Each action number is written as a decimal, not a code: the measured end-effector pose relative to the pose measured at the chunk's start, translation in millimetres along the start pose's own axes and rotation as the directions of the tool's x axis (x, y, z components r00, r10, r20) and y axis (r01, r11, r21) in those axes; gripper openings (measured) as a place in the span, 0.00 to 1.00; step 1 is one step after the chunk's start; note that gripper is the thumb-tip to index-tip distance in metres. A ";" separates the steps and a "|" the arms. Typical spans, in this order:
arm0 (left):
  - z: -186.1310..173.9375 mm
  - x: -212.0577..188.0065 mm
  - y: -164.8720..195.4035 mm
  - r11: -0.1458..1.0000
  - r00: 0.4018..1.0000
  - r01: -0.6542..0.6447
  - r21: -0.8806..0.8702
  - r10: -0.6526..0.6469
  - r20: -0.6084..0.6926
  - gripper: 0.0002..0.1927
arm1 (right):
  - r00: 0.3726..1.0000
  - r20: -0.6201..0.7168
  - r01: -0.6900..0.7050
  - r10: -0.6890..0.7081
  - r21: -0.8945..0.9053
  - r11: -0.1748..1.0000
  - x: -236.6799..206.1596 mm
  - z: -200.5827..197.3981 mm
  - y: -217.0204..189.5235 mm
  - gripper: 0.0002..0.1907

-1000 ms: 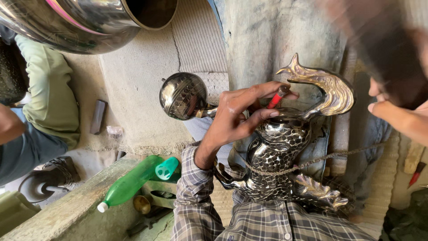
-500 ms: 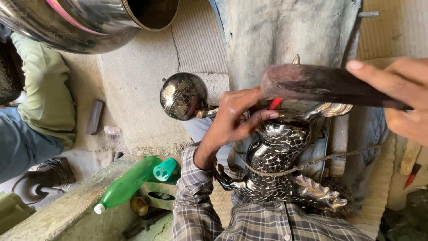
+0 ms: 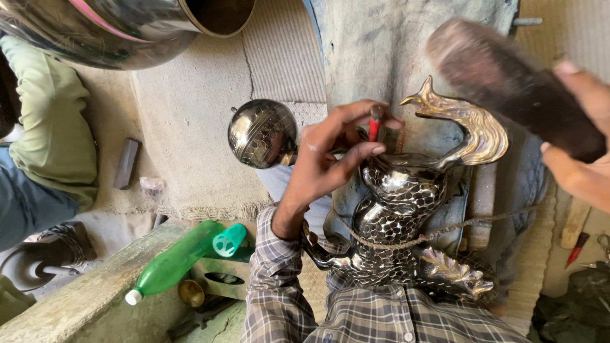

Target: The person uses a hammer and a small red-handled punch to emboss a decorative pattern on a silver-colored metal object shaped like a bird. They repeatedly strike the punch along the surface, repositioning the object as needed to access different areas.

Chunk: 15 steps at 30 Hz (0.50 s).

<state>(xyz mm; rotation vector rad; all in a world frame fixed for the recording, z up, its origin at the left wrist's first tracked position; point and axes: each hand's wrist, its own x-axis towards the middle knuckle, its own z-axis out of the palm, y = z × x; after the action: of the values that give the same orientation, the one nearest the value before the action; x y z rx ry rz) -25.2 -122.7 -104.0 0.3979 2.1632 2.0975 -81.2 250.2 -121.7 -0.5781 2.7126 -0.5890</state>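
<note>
Scaled metal fish figure [image 3: 406, 222] lies on the person's lap, tied round with a thin cord [image 3: 438, 234], its golden tail [image 3: 473, 127] pointing away. Left hand [image 3: 330, 162] pinches a red-tipped chisel [image 3: 375, 124] upright against the figure near the tail. Right hand [image 3: 575, 152] grips a dark, blurred mallet [image 3: 508, 82] raised above. Farther left, a green plastic bottle [image 3: 175, 263] lies by a ledge, and an engraved metal ball [image 3: 262, 132] sits beyond the left hand.
</note>
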 end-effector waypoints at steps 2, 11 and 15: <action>-2.7 -0.1 3.8 0.999 0.998 0.054 -0.001 -0.054 -0.023 0.26 | 0.996 -0.090 0.008 0.000 0.093 0.996 -5.0 15.4 13.1 0.44; -6.6 2.8 11.1 0.991 0.999 -0.016 0.135 0.010 0.050 0.25 | 0.998 -0.057 0.003 0.002 0.092 0.996 -7.2 23.2 27.8 0.44; -7.0 2.8 9.7 0.991 0.997 -0.054 0.126 0.047 0.058 0.24 | 0.977 -0.106 0.204 -0.187 0.182 0.962 -3.9 -1.6 -19.1 0.44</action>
<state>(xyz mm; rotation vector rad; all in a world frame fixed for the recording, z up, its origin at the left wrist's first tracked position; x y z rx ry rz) -28.5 -128.6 -93.8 0.5210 2.2856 1.9542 -72.3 236.5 -110.9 -0.7917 2.6548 -0.9364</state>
